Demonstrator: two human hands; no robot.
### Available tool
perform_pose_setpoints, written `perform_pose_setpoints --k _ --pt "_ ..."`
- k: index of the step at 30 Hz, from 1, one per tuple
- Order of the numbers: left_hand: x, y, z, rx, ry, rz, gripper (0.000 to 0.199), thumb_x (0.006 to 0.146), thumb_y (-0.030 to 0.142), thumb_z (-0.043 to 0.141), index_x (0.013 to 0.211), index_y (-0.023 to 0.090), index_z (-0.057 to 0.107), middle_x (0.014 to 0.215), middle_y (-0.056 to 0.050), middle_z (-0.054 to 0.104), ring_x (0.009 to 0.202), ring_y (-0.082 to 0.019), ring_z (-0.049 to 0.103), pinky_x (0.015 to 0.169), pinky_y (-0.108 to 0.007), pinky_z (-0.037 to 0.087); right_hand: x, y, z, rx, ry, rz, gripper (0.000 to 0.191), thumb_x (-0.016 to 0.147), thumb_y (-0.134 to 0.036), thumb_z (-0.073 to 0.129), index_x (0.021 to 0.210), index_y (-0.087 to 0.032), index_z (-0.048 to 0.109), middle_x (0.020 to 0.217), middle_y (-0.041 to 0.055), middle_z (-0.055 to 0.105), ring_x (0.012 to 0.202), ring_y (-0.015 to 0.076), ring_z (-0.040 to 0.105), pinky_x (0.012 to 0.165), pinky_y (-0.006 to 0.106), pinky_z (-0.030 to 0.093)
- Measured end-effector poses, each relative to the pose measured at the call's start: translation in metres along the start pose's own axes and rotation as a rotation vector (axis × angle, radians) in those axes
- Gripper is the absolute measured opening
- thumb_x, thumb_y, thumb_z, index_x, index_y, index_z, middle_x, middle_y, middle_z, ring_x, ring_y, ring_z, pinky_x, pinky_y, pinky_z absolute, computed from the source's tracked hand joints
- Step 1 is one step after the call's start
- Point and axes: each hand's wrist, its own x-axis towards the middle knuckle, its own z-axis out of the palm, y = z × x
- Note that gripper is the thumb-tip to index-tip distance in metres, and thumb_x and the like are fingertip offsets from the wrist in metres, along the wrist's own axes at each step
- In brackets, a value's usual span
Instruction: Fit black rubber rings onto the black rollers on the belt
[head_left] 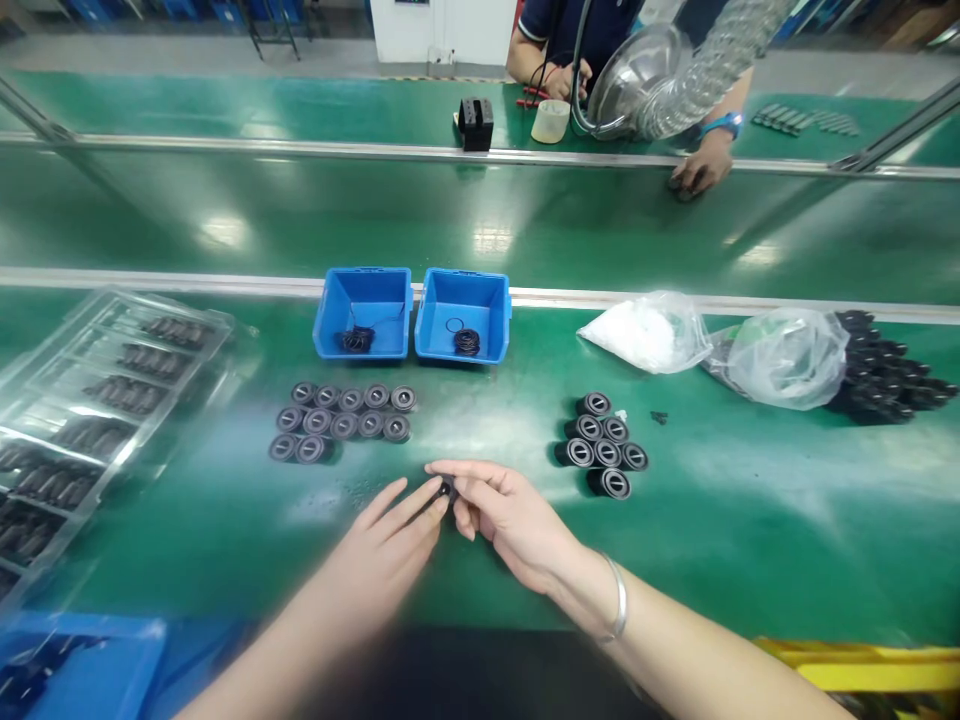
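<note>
- Small black part (447, 488): held between both hands, at the near side of the green table (487, 425); mostly covered by fingers, exact form not discernible.
- Handling, as judged: light, stiff, probably moulded plastic; smooth enough to slip or turn between fingertips; not evidently fragile. Best taken by the outer sides, thumb opposite forefinger, end faces left free.
- Left hand (386, 545): fingertips closed on the left side of the part, outer fingers spread; thumb hidden.
- Right hand (510, 510): thumb and forefinger pinched on the right side, forefinger reaching along the far edge, other fingers curled; metal bangle (621, 600) at the wrist.
- Black cylinders, left group (344, 425): twelve, in rows, each with a pale bar across the top.
- Black cylinders, right group (607, 453): seven, clustered, similar tops.
- Blue bins, two: left bin (367, 290), with dark thin strands or rings; right bin (466, 290), with thin black rings (466, 343).
- Clear bag of white pieces (637, 335); beside it, second clear bag (787, 355) and pile of black parts (889, 375).
- Compartmented clear tray (124, 452), far left: rows of dark parts.
- Brands, labels, writing: none legible on parts, bins or bags.
</note>
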Motion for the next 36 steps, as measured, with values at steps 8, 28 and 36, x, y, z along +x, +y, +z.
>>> perform_pose_setpoints --k 8,28,36 --pt "-0.003 0.010 0.004 0.036 0.009 -0.031 0.034 0.095 0.006 0.037 0.107 0.011 0.069 0.127 -0.011 0.067 0.131 -0.025 0.050 0.106 -0.037 0.037 -0.009 -0.004 -0.007 0.052 -0.112 0.051 0.037 0.086 -0.027 0.067 0.121 -0.016 0.067 0.065 -0.0020 0.060 0.058 0.0080 0.053 0.062 0.023 0.044" --pt "0.002 0.008 -0.002 0.051 -0.147 -0.014 0.035 0.096 0.007 0.036 0.104 0.013 0.069 0.145 -0.008 0.053 0.140 -0.029 0.036 0.101 -0.039 0.038 0.019 -0.027 -0.003 -0.209 -0.170 0.233 0.017 0.090 -0.027 0.059 0.105 -0.019 0.056 0.090 0.0031 0.068 0.049 0.0098 0.065 0.027 0.013 0.044" --pt "0.004 0.036 0.015 0.112 -0.031 -0.180 0.032 0.093 0.006 0.039 0.103 0.010 0.069 0.143 -0.014 0.053 0.141 -0.034 0.035 0.093 -0.041 0.046 0.017 -0.027 -0.004 -0.159 -0.168 0.182 0.021 0.092 -0.032 0.057 0.108 -0.019 0.052 0.106 0.0086 0.069 0.047 0.0084 0.061 0.028 0.016 0.046"
